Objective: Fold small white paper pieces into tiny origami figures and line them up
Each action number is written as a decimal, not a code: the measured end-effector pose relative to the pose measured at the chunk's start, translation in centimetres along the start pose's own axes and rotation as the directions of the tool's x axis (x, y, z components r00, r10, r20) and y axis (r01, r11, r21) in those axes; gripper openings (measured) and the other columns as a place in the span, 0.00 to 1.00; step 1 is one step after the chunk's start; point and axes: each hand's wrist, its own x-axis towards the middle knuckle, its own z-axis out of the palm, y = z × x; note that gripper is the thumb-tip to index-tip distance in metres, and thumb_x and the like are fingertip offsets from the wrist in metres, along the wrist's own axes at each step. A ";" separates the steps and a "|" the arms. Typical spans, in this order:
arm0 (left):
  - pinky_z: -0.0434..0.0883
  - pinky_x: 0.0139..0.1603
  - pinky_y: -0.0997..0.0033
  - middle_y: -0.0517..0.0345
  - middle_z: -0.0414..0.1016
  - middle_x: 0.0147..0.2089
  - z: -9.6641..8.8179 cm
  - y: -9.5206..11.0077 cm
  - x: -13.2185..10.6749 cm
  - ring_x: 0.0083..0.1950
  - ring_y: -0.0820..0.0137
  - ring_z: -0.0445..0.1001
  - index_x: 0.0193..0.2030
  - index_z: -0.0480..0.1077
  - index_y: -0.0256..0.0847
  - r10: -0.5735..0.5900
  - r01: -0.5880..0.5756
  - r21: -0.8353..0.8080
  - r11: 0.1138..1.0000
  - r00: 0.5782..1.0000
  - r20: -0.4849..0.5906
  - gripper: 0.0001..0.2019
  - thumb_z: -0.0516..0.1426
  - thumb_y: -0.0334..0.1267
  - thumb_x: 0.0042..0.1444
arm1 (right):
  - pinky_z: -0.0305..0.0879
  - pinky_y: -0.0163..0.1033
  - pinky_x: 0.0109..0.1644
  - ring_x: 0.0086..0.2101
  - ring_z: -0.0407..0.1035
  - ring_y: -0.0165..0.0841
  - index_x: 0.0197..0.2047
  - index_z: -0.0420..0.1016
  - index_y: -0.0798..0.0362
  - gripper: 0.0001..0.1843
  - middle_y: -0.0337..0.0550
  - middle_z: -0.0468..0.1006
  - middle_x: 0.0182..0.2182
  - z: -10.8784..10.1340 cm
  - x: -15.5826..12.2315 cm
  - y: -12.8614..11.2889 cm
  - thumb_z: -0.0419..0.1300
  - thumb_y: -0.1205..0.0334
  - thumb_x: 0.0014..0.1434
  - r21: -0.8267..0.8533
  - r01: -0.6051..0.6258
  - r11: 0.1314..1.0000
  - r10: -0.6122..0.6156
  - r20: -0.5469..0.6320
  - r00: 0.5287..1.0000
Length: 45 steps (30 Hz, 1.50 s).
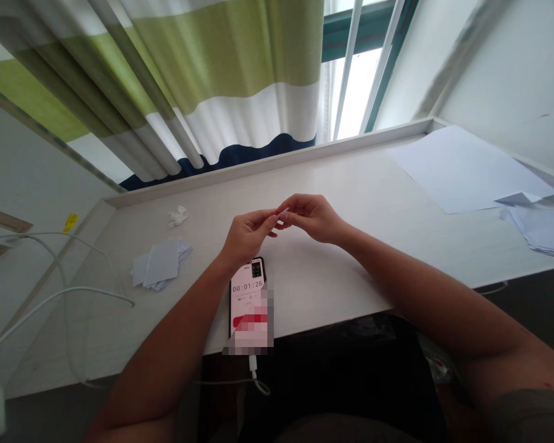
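My left hand [248,235] and my right hand [314,216] meet above the middle of the white desk. Between their pinched fingertips is a small piece of white paper [284,212], mostly hidden by the fingers. Both hands are closed on it, thumbs and forefingers almost touching. Just below my left hand lies a phone [248,298] with a running time on its screen, its lower part blurred out. Left of that hand sits a pile of small paper pieces [161,263], and behind the pile a crumpled tissue-like scrap [178,216].
Large white sheets [466,169] and a stack of folded paper [542,227] lie at the right end of the desk [332,295]. A white cable [253,366] plugs into the phone. More cables [64,295] loop at the left. A curtain [240,55] hangs behind the raised back edge.
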 end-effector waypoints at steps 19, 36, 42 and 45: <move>0.85 0.52 0.56 0.45 0.89 0.47 0.5 -0.3 -0.3 0.47 0.57 0.89 0.56 0.84 0.37 -0.049 0.048 -0.014 0.999 0.999 -0.020 0.25 0.68 0.56 0.64 | 0.81 0.45 0.47 0.39 0.80 0.35 0.47 0.83 0.54 0.15 0.46 0.86 0.40 0.4 -0.1 0.1 0.71 0.52 0.65 -0.143 0.000 0.990 -0.005 -0.032 0.999; 0.85 0.47 0.59 0.49 0.88 0.44 0.7 0.1 -0.1 0.44 0.61 0.86 0.46 0.85 0.37 -0.128 0.132 0.036 0.991 0.987 -0.097 0.12 0.67 0.40 0.59 | 0.72 0.42 0.41 0.34 0.76 0.35 0.47 0.82 0.53 0.08 0.45 0.84 0.36 0.5 -0.4 -0.3 0.64 0.62 0.66 -0.614 0.189 0.766 -0.195 0.057 0.979; 0.85 0.48 0.58 0.49 0.88 0.43 0.9 0.1 0.0 0.44 0.61 0.87 0.44 0.83 0.37 -0.180 0.174 -0.060 0.983 0.977 -0.117 0.11 0.68 0.39 0.57 | 0.73 0.43 0.41 0.34 0.77 0.36 0.42 0.82 0.54 0.09 0.47 0.85 0.35 0.9 -0.4 -0.4 0.63 0.59 0.67 -0.630 0.092 0.771 -0.106 0.016 0.994; 0.85 0.48 0.59 0.48 0.88 0.44 1.0 -0.1 0.0 0.44 0.62 0.86 0.44 0.83 0.36 -0.180 0.176 -0.048 0.983 0.975 -0.127 0.12 0.70 0.39 0.55 | 0.73 0.43 0.41 0.34 0.78 0.36 0.41 0.83 0.54 0.09 0.47 0.86 0.35 1.0 -0.4 -0.3 0.63 0.58 0.67 -0.635 0.092 0.767 -0.105 0.018 0.994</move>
